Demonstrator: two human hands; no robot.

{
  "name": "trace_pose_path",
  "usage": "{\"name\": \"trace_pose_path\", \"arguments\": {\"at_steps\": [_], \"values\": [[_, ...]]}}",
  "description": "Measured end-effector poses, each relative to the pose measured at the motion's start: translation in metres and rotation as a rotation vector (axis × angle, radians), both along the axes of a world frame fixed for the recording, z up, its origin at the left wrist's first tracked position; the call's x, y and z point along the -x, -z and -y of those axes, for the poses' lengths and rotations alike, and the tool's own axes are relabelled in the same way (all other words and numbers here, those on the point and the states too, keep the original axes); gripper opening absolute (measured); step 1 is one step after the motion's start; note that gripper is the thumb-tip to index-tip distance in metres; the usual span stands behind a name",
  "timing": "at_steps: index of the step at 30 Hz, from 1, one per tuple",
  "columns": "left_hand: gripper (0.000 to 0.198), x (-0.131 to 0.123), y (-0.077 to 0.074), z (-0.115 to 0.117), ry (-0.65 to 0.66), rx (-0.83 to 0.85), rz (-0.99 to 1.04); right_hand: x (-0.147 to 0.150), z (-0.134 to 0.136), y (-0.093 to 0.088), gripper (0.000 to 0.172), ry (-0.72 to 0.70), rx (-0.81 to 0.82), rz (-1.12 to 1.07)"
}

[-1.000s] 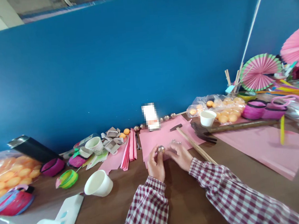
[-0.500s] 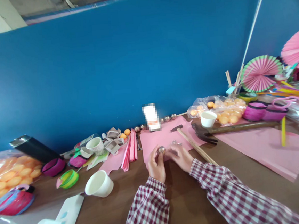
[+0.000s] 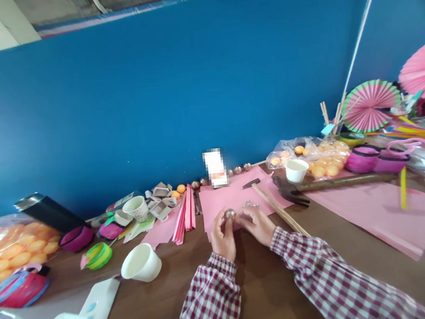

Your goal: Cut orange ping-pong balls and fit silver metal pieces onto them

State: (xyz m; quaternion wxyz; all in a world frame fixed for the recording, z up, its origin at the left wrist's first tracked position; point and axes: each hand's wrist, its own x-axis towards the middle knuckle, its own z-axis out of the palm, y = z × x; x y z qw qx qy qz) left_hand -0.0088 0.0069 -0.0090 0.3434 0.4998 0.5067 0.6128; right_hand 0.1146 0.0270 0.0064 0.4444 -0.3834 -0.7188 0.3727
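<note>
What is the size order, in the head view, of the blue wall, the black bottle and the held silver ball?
1. Blue wall
2. Black bottle
3. Silver ball, in the left hand

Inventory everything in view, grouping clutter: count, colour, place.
Shiny round metallic ball: one, silver, in left hand
Round metallic balls: at least five, silver, back centre
Wooden-handled hammers: two, dark heads, right of centre
Paper sheets: several, pink, centre and right
Pleated paper fans: two, pink, far right
Round cups: at least three, whitish, left and right
Bagged balls: many, orange, left and right
Cylindrical bottle: one, black, left
Power strip: one, white, bottom left
Fabric pouches: several, mostly magenta, left and right
Card pieces: several, grey, left
Partition panels: two, blue, behind
Flat tabletop: one, brown, beneath
Checked fabric sleeves: two, maroon and white, bottom
Left hand: one, bare, centre
Right hand: one, bare, centre
</note>
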Motion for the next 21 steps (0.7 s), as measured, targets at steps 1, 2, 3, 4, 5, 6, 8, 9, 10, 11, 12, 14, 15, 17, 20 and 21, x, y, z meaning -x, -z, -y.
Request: {"name": "trace_pose_path", "arguments": {"at_steps": [1, 2, 3, 4, 5, 6, 8, 9, 10, 11, 12, 14, 15, 17, 20, 21], "values": [[0.037, 0.0002, 0.0003, -0.0001, 0.002, -0.003, -0.006, -0.0001, -0.0001, -0.0001, 0.014, 0.0, 0.0, 0.001], [0.038, 0.0004, 0.0008, -0.0002, 0.004, -0.007, -0.011, -0.0001, -0.0001, -0.0002, 0.014, -0.001, -0.001, 0.0], [0.038, 0.0007, 0.0014, -0.0004, 0.007, -0.01, -0.013, -0.0002, -0.0001, -0.0003, 0.014, -0.003, 0.0, -0.002], [0.038, 0.0009, 0.002, -0.0005, 0.012, -0.009, -0.011, -0.0002, -0.0001, -0.0006, 0.015, -0.007, 0.001, -0.007], [0.039, 0.0011, 0.0024, -0.0006, 0.016, -0.006, -0.007, -0.0003, 0.0, -0.0008, 0.016, -0.012, 0.005, -0.011], [0.039, 0.0013, 0.0026, -0.0006, 0.02, -0.001, -0.002, -0.0003, 0.0, -0.001, 0.017, -0.018, 0.01, -0.014], [0.039, 0.0014, 0.0026, -0.0007, 0.027, 0.007, 0.003, -0.0005, -0.0002, -0.001, 0.018, -0.026, 0.021, -0.018], [0.039, 0.0014, 0.0025, -0.0007, 0.032, 0.008, 0.004, -0.0006, -0.0004, -0.0008, 0.019, -0.028, 0.027, -0.019], [0.039, 0.0013, 0.0025, -0.0008, 0.035, 0.006, 0.004, -0.0007, -0.0006, -0.0004, 0.019, -0.029, 0.032, -0.02], [0.039, 0.0012, 0.0028, -0.0009, 0.038, 0.002, 0.003, -0.0008, -0.0009, 0.0001, 0.019, -0.028, 0.035, -0.02], [0.038, 0.0011, 0.0032, -0.0011, 0.041, -0.002, 0.004, -0.0008, -0.0012, 0.0006, 0.019, -0.027, 0.037, -0.02], [0.038, 0.001, 0.0048, -0.0016, 0.039, -0.003, 0.019, -0.0009, -0.0015, 0.001, 0.018, -0.026, 0.035, -0.017], [0.038, 0.001, 0.0058, -0.0019, 0.033, 0.0, 0.032, -0.0008, -0.0015, 0.001, 0.017, -0.026, 0.03, -0.013], [0.038, 0.0009, 0.0073, -0.0024, 0.022, 0.013, 0.058, -0.0007, -0.0009, 0.0003, 0.014, -0.016, 0.005, 0.001], [0.038, 0.0005, 0.0074, -0.0025, 0.011, 0.007, 0.078, -0.0004, 0.0006, -0.0012, 0.011, 0.036, -0.046, 0.031], [0.038, 0.0003, 0.0068, -0.0023, 0.014, 0.003, 0.087, -0.0003, 0.001, -0.0016, 0.01, 0.052, -0.051, 0.033]]}}
